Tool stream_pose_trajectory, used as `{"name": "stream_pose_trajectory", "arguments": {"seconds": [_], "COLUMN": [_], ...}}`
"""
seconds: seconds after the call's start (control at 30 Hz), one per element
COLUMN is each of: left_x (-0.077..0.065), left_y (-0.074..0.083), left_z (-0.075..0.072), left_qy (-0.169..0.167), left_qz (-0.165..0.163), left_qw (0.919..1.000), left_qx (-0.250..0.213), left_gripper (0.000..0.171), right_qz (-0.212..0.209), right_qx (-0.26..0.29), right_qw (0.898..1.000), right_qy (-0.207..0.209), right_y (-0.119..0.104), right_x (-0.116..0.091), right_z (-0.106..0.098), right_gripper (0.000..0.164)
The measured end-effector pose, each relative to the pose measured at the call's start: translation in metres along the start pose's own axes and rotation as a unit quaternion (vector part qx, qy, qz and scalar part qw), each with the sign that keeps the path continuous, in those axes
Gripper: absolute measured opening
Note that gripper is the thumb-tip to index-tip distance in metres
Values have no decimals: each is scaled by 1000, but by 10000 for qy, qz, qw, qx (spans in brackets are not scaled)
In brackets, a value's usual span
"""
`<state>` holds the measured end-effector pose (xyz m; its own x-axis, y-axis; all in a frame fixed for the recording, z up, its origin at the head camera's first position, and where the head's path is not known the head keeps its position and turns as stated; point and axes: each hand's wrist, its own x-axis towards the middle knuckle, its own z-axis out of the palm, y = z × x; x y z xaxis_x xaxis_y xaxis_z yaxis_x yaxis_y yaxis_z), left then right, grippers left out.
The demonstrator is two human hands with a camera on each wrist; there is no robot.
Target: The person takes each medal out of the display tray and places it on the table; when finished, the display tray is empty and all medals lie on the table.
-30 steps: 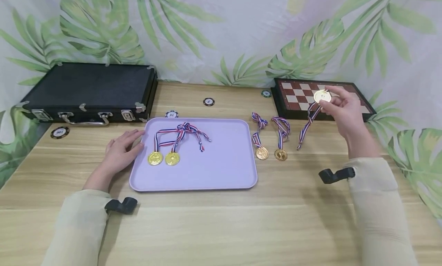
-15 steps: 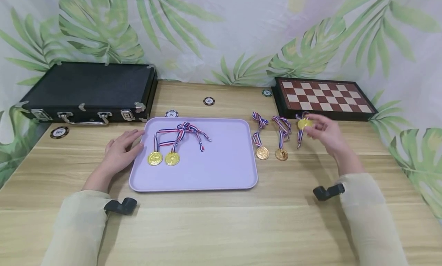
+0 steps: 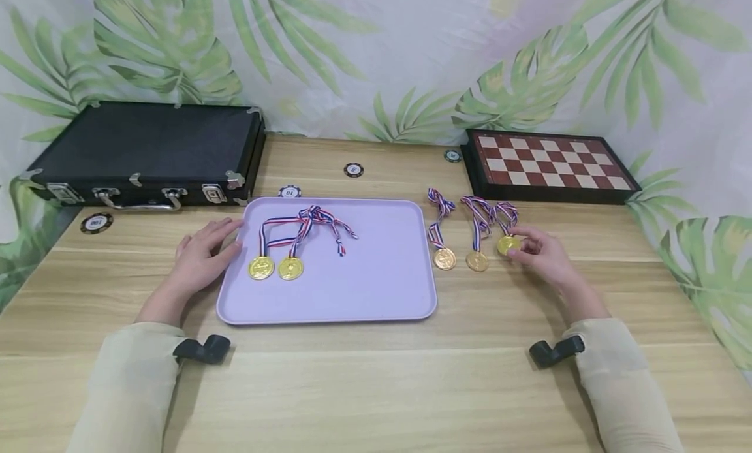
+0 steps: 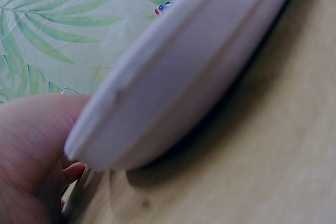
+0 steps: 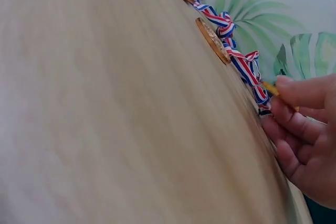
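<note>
My right hand (image 3: 543,258) pinches a gold medal (image 3: 507,245) by its edge, low at the table, its striped ribbon bunched behind it. In the right wrist view only a yellow sliver of this medal (image 5: 271,88) shows between thumb and fingers. Left of it lie two bronze-coloured medals, one nearer (image 3: 477,262) and one beside the tray (image 3: 444,259). Two gold medals, the left (image 3: 261,267) and the right (image 3: 290,267), lie on the lilac tray (image 3: 376,312) with their ribbons tangled. My left hand (image 3: 202,257) rests at the tray's left edge, thumb against the rim, fingers loosely extended.
A black case (image 3: 147,146) with metal latches stands at the back left. At the back right is a checkered game board (image 3: 552,166). Several poker chips lie about, one (image 3: 96,222) before the case and another (image 3: 354,170) behind the tray. A leaf-patterned cloth hangs behind.
My right hand has brought the gold medal down and left from in front of the game board to the table beside the bronze-coloured medals. The left hand stays at the tray.
</note>
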<state>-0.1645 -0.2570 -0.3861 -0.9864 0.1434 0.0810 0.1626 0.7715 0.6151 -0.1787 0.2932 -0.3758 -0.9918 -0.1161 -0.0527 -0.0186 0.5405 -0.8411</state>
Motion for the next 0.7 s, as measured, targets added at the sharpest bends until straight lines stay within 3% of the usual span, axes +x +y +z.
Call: {"name": "stream_pose_trajectory", "arguments": {"seconds": [0.3,0.6,0.7], "left_x": [0,-1,0], "left_y": [0,1,2], "left_z": [-2,-2,-2], "left_qy": [-107,-108,-101], "left_qz": [-101,-84,-66], "left_qw": [9999,9999,9999], "left_qx": [57,71,64], "left_gripper": [47,47,47], "right_qz": [-804,-951,-925], "right_qx": [-650,-1110,-987], "right_qw": [9935,9869,9880], "right_qy": [-478,-680,-739], "right_y": [7,9,7], "right_x": [-4,-4,-5], "right_z": [3,1,-3], "right_gripper": [39,38,41]}}
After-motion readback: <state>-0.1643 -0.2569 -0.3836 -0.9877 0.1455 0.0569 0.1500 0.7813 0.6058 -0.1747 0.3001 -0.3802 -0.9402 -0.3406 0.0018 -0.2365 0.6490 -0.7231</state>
